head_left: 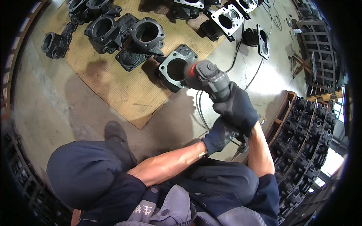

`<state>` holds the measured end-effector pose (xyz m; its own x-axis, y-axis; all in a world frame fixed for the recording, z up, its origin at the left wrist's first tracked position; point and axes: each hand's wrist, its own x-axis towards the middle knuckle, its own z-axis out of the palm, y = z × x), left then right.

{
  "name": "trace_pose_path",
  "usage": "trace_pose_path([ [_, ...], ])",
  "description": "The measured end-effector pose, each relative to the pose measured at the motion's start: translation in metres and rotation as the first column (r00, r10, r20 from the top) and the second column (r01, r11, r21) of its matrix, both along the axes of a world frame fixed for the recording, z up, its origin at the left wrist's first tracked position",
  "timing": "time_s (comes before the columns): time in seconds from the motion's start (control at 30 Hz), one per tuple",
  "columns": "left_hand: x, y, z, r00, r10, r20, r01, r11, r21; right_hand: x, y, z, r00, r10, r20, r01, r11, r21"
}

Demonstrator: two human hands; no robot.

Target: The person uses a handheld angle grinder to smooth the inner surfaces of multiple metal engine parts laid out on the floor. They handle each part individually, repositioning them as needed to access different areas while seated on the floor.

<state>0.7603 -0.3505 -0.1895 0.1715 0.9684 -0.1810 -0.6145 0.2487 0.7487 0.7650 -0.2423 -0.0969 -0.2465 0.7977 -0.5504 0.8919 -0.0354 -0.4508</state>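
Both my hands grip an angle grinder (217, 81) with a dark body and a red ring near its head. Higher on the tool, my right hand (241, 107), in a dark glove, wraps round the body. My left hand (219, 136), also gloved, closes round its rear part, lower down; some fingers are hidden. The grinder's head is at the right rim of a black cast housing (165, 71) with a bright flat face and a large round bore. The disc is blurred, and whether it touches the metal I cannot tell.
Beneath the housing lies a ribbed cardboard sheet (124, 96). More black castings (147, 34) stand beyond it, and others with bright faces (228, 20) at the far right. Cables (200, 109) trail over the floor. A wooden-edged rack of dark parts (301, 143) stands at the right.
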Motion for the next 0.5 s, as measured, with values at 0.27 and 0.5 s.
trace_pose_path([
  [0.27, -0.013, 0.007, 0.01, 0.995, -0.053, -0.079, 0.051, 0.998, -0.022, 0.006, 0.006, -0.003, 1.0, -0.011, -0.005, 0.01, 1.0, -0.012],
  [0.5, -0.015, 0.017, 0.002, 0.993, -0.071, -0.098, 0.066, 0.997, -0.05, -0.005, 0.02, -0.006, 0.999, 0.041, 0.028, -0.041, 0.999, 0.003],
])
